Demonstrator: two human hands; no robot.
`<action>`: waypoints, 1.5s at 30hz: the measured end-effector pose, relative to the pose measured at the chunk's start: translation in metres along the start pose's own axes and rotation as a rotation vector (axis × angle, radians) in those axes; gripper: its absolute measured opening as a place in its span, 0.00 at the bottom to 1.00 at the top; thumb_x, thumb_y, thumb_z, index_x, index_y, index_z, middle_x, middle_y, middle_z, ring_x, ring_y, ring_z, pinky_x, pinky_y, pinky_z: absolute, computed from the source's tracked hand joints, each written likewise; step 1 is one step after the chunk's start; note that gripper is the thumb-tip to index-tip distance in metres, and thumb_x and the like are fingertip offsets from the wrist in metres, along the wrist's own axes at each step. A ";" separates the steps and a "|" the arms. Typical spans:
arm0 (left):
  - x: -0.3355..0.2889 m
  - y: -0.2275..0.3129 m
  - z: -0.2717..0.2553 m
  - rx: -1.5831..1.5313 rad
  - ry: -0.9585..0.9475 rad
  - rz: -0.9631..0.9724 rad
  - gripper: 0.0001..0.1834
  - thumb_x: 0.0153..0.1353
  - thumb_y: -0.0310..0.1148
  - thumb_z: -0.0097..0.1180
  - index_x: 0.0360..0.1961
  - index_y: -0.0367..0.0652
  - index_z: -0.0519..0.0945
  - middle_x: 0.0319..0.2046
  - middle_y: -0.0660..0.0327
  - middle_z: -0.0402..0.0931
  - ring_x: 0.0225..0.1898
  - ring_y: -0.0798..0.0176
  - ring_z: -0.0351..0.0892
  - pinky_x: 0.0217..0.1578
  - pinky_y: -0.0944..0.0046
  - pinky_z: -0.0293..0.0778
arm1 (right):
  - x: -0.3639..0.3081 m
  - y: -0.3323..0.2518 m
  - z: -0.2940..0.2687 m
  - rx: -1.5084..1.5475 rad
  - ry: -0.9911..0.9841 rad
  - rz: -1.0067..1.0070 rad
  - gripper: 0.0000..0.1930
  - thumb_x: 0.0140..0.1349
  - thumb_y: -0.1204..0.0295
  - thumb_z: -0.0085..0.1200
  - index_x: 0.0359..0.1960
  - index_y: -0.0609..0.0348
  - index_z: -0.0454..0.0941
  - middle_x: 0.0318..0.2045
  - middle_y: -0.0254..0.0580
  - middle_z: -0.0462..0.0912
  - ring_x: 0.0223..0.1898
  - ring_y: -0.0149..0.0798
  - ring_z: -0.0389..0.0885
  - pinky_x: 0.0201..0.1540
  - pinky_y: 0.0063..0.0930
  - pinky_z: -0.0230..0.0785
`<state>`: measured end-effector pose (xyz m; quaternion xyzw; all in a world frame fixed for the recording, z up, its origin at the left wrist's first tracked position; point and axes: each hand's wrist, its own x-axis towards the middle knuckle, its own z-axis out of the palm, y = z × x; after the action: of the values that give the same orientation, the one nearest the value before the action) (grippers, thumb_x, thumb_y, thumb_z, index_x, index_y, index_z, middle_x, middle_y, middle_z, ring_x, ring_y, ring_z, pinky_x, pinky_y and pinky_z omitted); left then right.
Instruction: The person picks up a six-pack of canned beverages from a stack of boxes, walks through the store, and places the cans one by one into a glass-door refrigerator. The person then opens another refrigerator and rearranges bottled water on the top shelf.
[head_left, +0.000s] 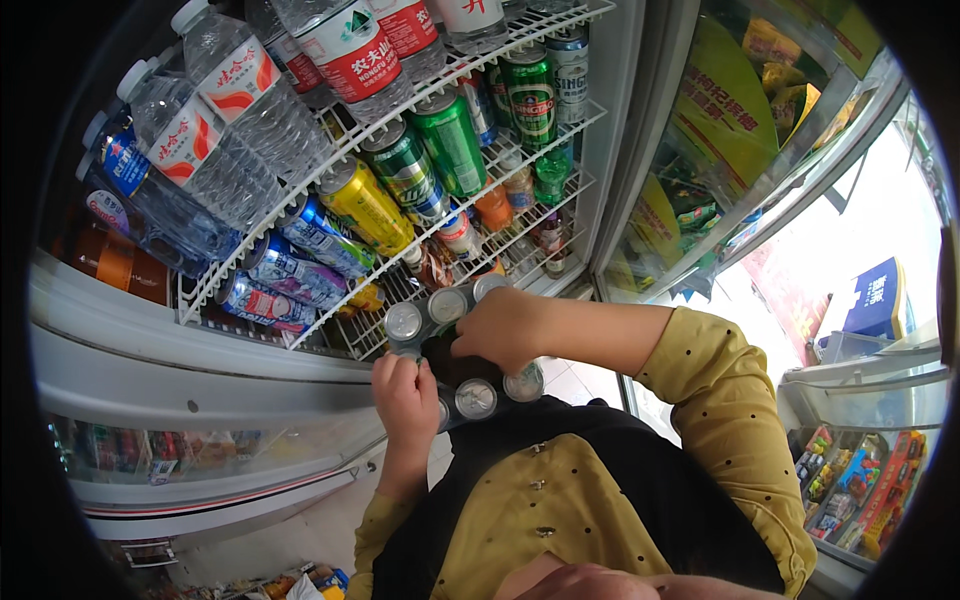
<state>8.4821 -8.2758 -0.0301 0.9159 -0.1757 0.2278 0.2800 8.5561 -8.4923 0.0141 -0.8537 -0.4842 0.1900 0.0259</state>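
A pack of cans (475,398), with silver can ends facing up and what looks like clear wrap around them, is held in front of my body, before the open drinks fridge. My left hand (402,395) is closed at the pack's left side, its thumb up and fingers curled against the edge. From the right, my right hand (500,328) reaches across the pack. Its fingers bend down into the dark gap between the two rows of cans, and their tips are hidden. Cans show on both sides of that gap.
Slanting white wire shelves (395,110) carry water bottles (240,75) above and coloured cans (365,205) below. To the right stands a glass door (690,160) with stickers. Packaged goods (850,490) sit in a case at lower right, and a blue box (875,297) lies beyond.
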 end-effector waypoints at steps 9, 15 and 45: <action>-0.001 -0.004 -0.002 -0.015 0.002 -0.001 0.14 0.58 0.22 0.60 0.24 0.38 0.66 0.27 0.51 0.66 0.32 0.42 0.68 0.34 0.47 0.64 | 0.019 -0.005 0.015 0.163 0.189 -0.054 0.15 0.55 0.64 0.63 0.44 0.48 0.82 0.35 0.41 0.86 0.41 0.52 0.87 0.39 0.49 0.77; -0.001 -0.008 -0.004 -0.015 0.004 -0.033 0.14 0.58 0.22 0.60 0.24 0.38 0.66 0.27 0.51 0.66 0.33 0.42 0.67 0.34 0.46 0.64 | 0.025 -0.013 0.023 0.392 0.488 -0.152 0.20 0.52 0.61 0.66 0.46 0.53 0.79 0.35 0.44 0.87 0.40 0.53 0.86 0.40 0.50 0.76; 0.000 -0.001 0.003 -0.028 0.010 0.010 0.13 0.58 0.22 0.60 0.24 0.37 0.67 0.28 0.48 0.67 0.34 0.39 0.69 0.41 0.46 0.69 | 0.018 0.001 0.013 0.244 -0.077 -0.257 0.41 0.44 0.56 0.72 0.65 0.41 0.74 0.53 0.43 0.83 0.57 0.50 0.81 0.53 0.48 0.74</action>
<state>8.4836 -8.2767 -0.0327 0.9099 -0.1820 0.2311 0.2926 8.5607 -8.4800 -0.0038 -0.7673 -0.5633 0.2750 0.1351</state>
